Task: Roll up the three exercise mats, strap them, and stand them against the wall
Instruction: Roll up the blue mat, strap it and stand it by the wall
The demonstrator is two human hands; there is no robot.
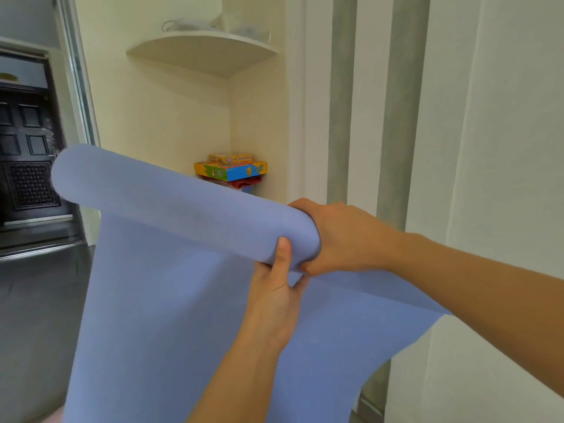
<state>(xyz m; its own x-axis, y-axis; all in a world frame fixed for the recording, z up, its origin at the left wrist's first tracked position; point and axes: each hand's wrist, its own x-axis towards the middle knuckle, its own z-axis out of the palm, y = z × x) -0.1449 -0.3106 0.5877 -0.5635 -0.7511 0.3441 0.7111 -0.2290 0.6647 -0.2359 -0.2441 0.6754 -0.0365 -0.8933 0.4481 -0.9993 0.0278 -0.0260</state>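
Note:
A blue exercise mat [171, 270] is held up in the air, partly rolled. Its rolled part forms a tube running from the upper left to the middle, and the loose sheet hangs down below it. My right hand [338, 236] grips the right end of the roll, fingers wrapped round it. From below, my left hand [274, 300] grips the roll beside the right hand, thumb pressed on the front of the tube. The hanging sheet hides the floor beneath. No other mat or strap shows.
A cream wall niche holds a curved shelf [207, 50] high up and a stack of colourful boxes [232, 170] lower down. White and grey wall panels [393, 117] stand to the right. A dark door [27, 148] and dark floor lie at the left.

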